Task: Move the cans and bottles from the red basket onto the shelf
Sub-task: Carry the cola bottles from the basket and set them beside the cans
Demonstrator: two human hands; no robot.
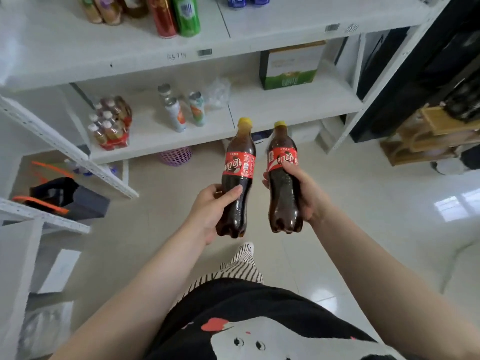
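My left hand (211, 207) grips a cola bottle (237, 175) with a red label and yellow cap around its lower half. My right hand (306, 193) grips a second, matching cola bottle (283, 178) the same way. Both bottles are held upright side by side above the floor, in front of the white shelf (285, 110). The shelf's lower board holds three slim cans (175, 114) and a shrink-wrapped pack of small bottles (110, 123). The upper board (130, 48) carries a red can (162, 15), a green can (185, 14) and other bottles. The red basket is out of view.
A green and white carton (291, 66) stands at the right of the lower board, a crumpled clear bag (218, 92) beside the cans. A purple basket (176, 155) sits under the shelf. A dark bag with orange trim (59, 196) lies left, wooden racks (428, 136) at right.
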